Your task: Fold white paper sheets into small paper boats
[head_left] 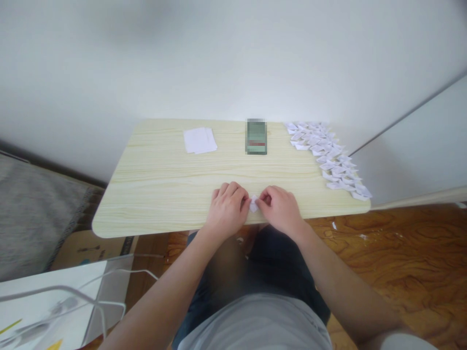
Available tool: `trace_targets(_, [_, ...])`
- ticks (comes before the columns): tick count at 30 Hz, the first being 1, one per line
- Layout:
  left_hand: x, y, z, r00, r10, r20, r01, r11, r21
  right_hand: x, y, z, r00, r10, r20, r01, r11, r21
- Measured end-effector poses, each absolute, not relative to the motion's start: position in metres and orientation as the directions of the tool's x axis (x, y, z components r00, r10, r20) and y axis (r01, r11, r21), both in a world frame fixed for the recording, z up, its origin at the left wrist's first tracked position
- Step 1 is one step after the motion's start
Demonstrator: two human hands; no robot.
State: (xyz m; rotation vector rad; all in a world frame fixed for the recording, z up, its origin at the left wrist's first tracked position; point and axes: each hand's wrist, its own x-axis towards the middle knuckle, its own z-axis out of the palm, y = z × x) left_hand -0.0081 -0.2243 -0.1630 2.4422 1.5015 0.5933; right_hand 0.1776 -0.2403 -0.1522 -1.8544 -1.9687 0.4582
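Note:
Between my two hands is a small folded piece of white paper (254,203), held close to the table's front edge. My left hand (229,206) pinches its left side between thumb and fingers. On its right side, my right hand (279,208) does the same with thumb and forefinger. Many small folded paper boats (324,150) are crowded along the table's right end. A short stack of white paper sheets (200,140) lies flat at the back, left of the middle.
The pale wood-grain table (156,189) stands against a white wall. A blurred-out green device, perhaps a phone (257,137), lies at its back. White cables (105,282) run over a white surface at lower left, near a cardboard box (87,248). Paper scraps (334,225) dot the wooden floor.

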Motion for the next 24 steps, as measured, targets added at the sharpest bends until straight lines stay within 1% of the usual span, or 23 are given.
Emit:
trace_targets(5, [-0.011, -0.223, -0.164, 0.415, 0.879, 0.235, 0.782, -0.476, 0.402, 0.183, -0.242, -0.154, -0.082, 0.993, 0.082, 0.804, 0.114, -0.583])
trace_targets(10, [-0.014, -0.22, -0.165, 0.427, 0.866, 0.26, 0.761, -0.5, 0.414, 0.186, -0.244, -0.159, -0.108, 0.988, 0.112, 0.793, 0.154, -0.589])
trace_targets(12, [-0.014, -0.222, -0.166, 0.429, 0.859, 0.281, 0.755, -0.511, 0.411, 0.185, -0.249, -0.163, -0.11, 0.982, 0.152, 0.797, 0.179, -0.577])
trace_targets(15, [-0.016, -0.231, -0.166, 0.432, 0.841, 0.326, 0.747, -0.536, 0.394, 0.183, -0.261, -0.17, -0.131, 0.956, 0.262, 0.825, 0.252, -0.506])
trace_targets(18, [-0.02, -0.247, -0.167, 0.432, 0.819, 0.377, 0.745, -0.56, 0.363, 0.18, -0.278, -0.173, -0.178, 0.934, 0.31, 0.837, 0.309, -0.452])
trace_targets(22, [-0.028, -0.268, -0.169, 0.429, 0.792, 0.434, 0.748, -0.581, 0.321, 0.177, -0.296, -0.176, -0.257, 0.894, 0.368, 0.797, 0.411, -0.443])
trace_targets(24, [-0.033, -0.275, -0.171, 0.457, 0.767, 0.451, 0.733, -0.612, 0.298, 0.177, -0.299, -0.179, -0.272, 0.872, 0.407, 0.773, 0.45, -0.448])
